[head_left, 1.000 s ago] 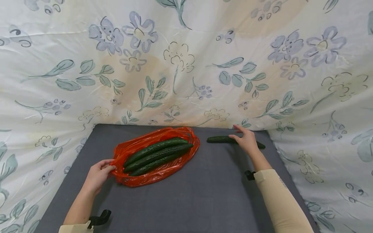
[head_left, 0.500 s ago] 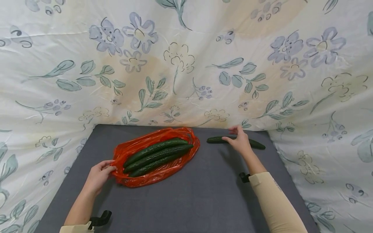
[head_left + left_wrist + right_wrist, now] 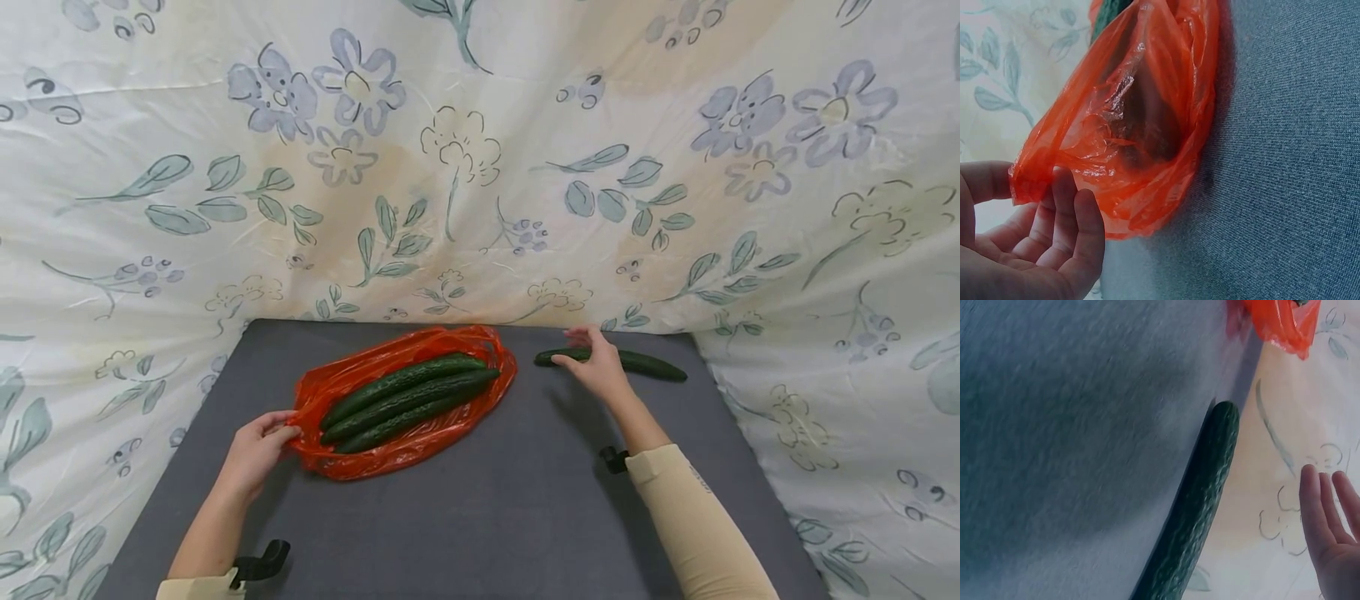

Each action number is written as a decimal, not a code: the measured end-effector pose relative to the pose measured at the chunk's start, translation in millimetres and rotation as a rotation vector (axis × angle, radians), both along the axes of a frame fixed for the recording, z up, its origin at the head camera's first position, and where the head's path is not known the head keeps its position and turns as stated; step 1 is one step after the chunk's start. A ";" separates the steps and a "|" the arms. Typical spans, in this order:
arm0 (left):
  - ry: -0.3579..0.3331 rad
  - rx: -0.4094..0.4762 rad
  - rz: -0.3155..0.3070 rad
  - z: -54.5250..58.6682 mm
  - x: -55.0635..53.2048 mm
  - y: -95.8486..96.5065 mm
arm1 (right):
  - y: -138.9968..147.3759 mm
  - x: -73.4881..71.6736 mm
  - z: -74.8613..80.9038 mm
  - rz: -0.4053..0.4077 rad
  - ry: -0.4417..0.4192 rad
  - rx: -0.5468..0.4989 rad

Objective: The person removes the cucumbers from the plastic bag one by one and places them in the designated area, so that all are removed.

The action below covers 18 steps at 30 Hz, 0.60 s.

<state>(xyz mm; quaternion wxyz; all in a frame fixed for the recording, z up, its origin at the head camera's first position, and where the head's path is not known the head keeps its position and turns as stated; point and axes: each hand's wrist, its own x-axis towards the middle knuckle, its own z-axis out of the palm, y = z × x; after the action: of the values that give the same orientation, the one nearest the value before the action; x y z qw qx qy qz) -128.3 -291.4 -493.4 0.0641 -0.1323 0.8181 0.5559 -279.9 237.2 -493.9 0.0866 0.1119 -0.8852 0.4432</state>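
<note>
The lone cucumber lies on the bench, to the right of the red plastic bag. It looks stiff and moderately heavy, its bumpy skin likely giving fair grip; the middle seems the best hold. The right hand is over its bag-side end, fingers straight and slightly spread; thumb contact is unclear. The left hand pinches the bag's thin, limp left edge. Three cucumbers lie in the bag; floral cloth hangs behind it.
</note>
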 end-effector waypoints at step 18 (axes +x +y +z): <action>-0.012 -0.018 0.016 0.3 0.9 4.4 | -30.2 4.5 4.2 0.055 0.024 -0.083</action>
<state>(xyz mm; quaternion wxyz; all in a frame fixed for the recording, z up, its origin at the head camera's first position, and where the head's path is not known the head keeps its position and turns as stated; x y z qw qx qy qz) -127.4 -287.0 -493.1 0.0633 -0.1426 0.8215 0.5484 -275.4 207.1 -489.7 0.0898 0.1376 -0.8614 0.4806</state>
